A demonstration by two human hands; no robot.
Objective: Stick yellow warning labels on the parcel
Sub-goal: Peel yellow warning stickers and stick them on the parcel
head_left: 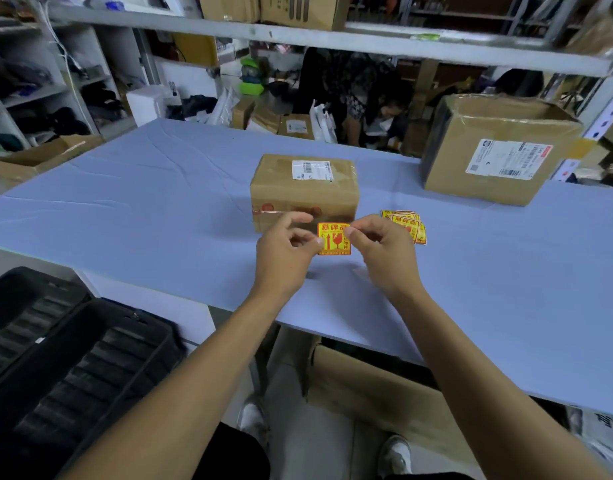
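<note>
At the far left a black ribbed plastic crate [66, 368] sits below the edge of the pale blue table [132, 202]; beyond it, on the left, an open flat cardboard box [38, 155] rests beside the table's corner. Toward the middle of the table stands the small brown cardboard parcel [303, 188], taped shut, with a white barcode shipping label [312, 169] on its top face. Just in front of the parcel the left hand [286, 254] is raised above the table, thumb and forefinger pressed together on the left edge of a square yellow warning label with red print [334, 239]; the other fingers are curled loosely. The right hand [381, 252] pinches the same label at its upper right corner between thumb and forefinger, so the label hangs between the two hands, near the parcel's front face; whether it touches the parcel cannot be told. Just right of the right hand a loose pile of more yellow warning labels [407, 223] lies on the table; further right, near the back edge, stands a large brown cardboard box [495, 150] with a white shipping label on its side.
</note>
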